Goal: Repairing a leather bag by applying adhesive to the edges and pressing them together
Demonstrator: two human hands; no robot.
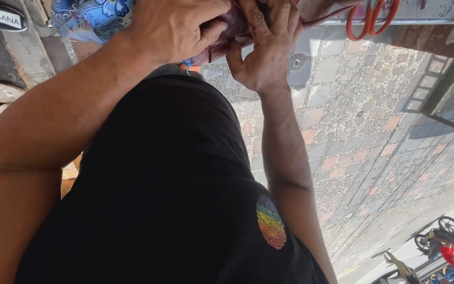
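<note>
Black shirt (169, 200) fills my view; both my left hand (172, 26) and right hand (266, 47) are clamped on maroon leather (227, 34) at the bench (426, 37) edge, orange scissors (371, 18) nearby.

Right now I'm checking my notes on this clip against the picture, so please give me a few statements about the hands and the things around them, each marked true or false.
1. Both hands grip a dark maroon piece of material. True: the left hand and the right hand both close on it.
2. The scissors have blue handles. False: the scissors have orange-red handles, seen at the top edge.
3. The person wears a black shirt with a rainbow-coloured fingerprint mark. True.
4. The ground is bare soil. False: it is paving of grey and reddish blocks.
5. A blue floral cloth lies near the left hand. True.
</note>
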